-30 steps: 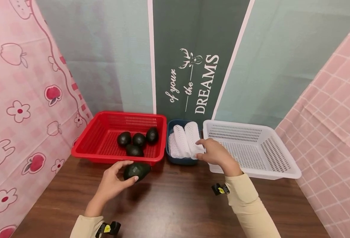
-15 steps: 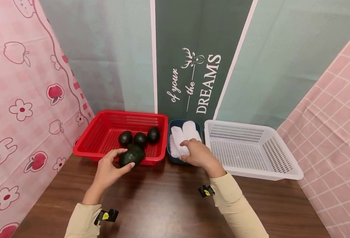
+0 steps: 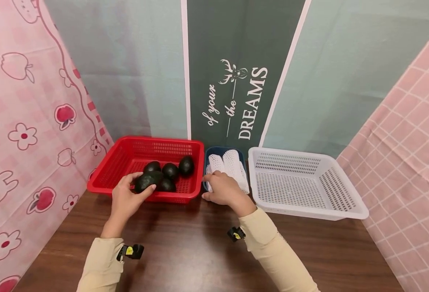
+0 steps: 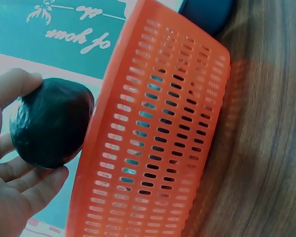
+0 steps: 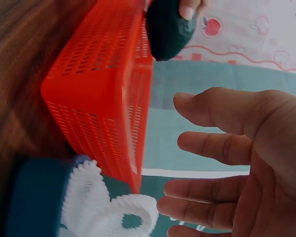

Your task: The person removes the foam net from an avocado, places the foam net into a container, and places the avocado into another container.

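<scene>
My left hand (image 3: 124,201) grips a dark green avocado (image 3: 148,181) at the front rim of the red basket (image 3: 176,198). In the left wrist view that avocado (image 4: 54,122) sits between the thumb and fingers, beside the rim. Several other avocados (image 3: 186,165) lie inside the basket, one partly hidden behind the held fruit. My right hand (image 3: 223,190) is over the front of a small blue bin (image 3: 209,151) of white foam net sleeves (image 3: 232,162). Its fingers are spread with nothing between them in the right wrist view, pointing toward the red basket.
A white basket (image 3: 310,211) with slotted walls stands right of the blue bin. All three containers stand in a row on the brown wooden table (image 3: 185,251). Behind them hangs a green printed cloth (image 3: 232,32); pink cloths (image 3: 28,97) flank both sides.
My left hand has carried the avocado left and away from me, from in front of the red basket to its rim. My right hand has moved left across the blue bin, leaving the sleeves there.
</scene>
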Available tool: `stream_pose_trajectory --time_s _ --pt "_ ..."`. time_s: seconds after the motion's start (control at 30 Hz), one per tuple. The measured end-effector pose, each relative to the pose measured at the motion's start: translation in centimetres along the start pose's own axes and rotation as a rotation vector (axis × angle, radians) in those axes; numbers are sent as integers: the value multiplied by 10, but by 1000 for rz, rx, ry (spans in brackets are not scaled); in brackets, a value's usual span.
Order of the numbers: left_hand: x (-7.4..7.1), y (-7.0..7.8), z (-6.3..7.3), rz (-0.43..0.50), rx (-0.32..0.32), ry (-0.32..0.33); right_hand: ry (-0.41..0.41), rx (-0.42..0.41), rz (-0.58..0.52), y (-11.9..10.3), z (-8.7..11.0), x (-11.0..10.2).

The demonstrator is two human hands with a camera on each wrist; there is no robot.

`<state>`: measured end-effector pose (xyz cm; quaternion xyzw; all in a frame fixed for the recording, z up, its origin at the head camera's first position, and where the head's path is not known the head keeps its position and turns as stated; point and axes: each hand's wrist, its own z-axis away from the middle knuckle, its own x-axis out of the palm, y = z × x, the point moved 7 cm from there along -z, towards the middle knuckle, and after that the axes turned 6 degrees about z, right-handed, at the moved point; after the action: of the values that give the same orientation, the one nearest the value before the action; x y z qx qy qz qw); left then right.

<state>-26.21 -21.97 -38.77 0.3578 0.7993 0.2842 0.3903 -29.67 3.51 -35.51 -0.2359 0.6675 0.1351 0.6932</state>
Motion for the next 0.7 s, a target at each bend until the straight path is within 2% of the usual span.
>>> stream_pose_trajectory --time_s 0.37,0.7 --pt "8 -12 -9 -87 -24 -52 -34 -5 6 -2 -2 16" --pt "11 -9 -10 -47 28 -44 -33 7 12 0 2 14"
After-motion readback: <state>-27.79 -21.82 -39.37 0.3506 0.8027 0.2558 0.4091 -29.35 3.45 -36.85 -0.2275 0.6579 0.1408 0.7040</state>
